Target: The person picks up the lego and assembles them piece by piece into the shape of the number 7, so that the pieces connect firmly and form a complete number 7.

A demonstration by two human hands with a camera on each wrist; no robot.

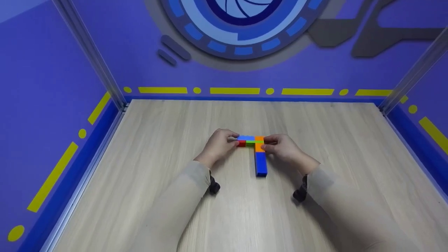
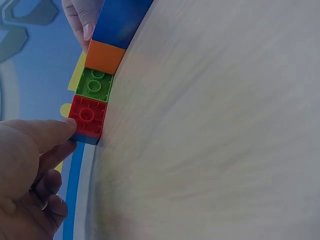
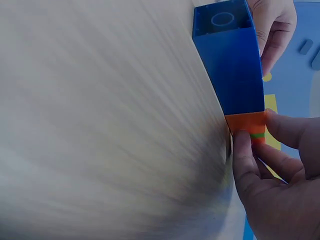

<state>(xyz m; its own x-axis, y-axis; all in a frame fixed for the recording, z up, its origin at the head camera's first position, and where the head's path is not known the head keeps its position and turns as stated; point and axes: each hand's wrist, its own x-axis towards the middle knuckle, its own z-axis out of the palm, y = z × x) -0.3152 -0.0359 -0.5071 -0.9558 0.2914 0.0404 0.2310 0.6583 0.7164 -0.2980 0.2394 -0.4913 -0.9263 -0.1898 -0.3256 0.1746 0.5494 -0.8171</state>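
Note:
Several toy building bricks lie on the table joined in one piece. Its crossbar has a light blue brick (image 1: 246, 138) at the back and a red brick (image 1: 241, 143) and a green brick (image 1: 250, 143) in front, their hollow undersides showing in the left wrist view. At the right end an orange brick (image 1: 259, 148) meets a long blue brick (image 1: 261, 163) that points toward me. My left hand (image 1: 220, 144) pinches the red end, thumb on the red brick (image 2: 86, 116). From the right, my right hand (image 1: 284, 147) grips the orange brick (image 3: 246, 123) between thumb and fingers.
Pale wood-grain table (image 1: 168, 122) surrounds the bricks. Blue-purple printed panels (image 1: 115, 45) stand along the back and both sides, with metal posts (image 1: 94, 59) at the corners. A black wrist device (image 1: 214, 185) hangs below the left sleeve, another (image 1: 300, 194) below the right.

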